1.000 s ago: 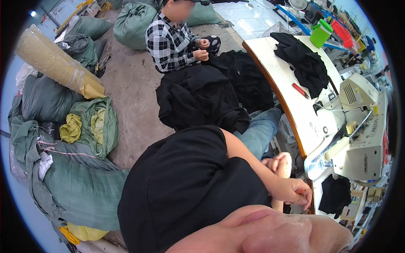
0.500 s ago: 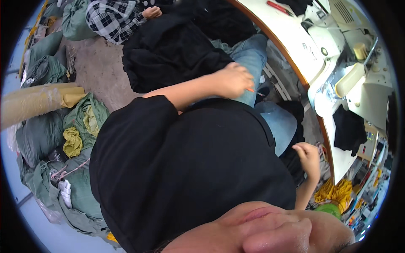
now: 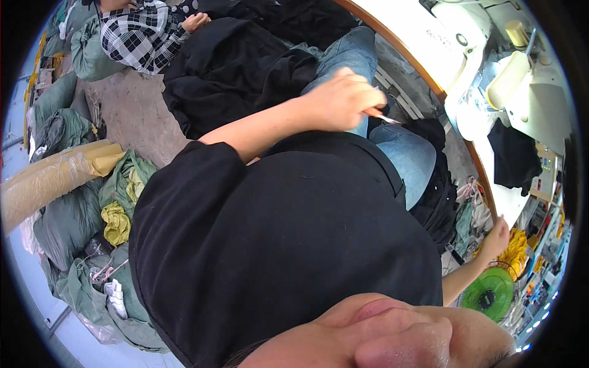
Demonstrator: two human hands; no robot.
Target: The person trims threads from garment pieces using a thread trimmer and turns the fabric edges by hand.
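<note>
My left hand [image 3: 346,101] is closed over my lap. From its fingers juts a small tool [image 3: 381,116] with an orange handle and a thin pale tip, whose exact kind I cannot make out. My right hand [image 3: 496,238] is stretched out to the right, at the white table's [image 3: 423,46] brown front edge; its fingers are too small and partly hidden to read. Black cloth [image 3: 230,76] lies in a heap beyond my left forearm, beside my jeans-clad legs. On the table near my right hand, a black piece of fabric [image 3: 514,156] hangs by the sewing machine [image 3: 472,61].
A green fan [image 3: 488,295] and yellow cloth [image 3: 514,250] stand below my right hand. Grey-green sacks [image 3: 70,211] and a wrapped roll [image 3: 58,178] are at the left. A person in a checked shirt [image 3: 138,37] sits at the far left.
My right hand has moved outward to the table edge. My left hand has shifted slightly right, and the orange-handled tool now shows more. The view has turned, bringing the fan into sight.
</note>
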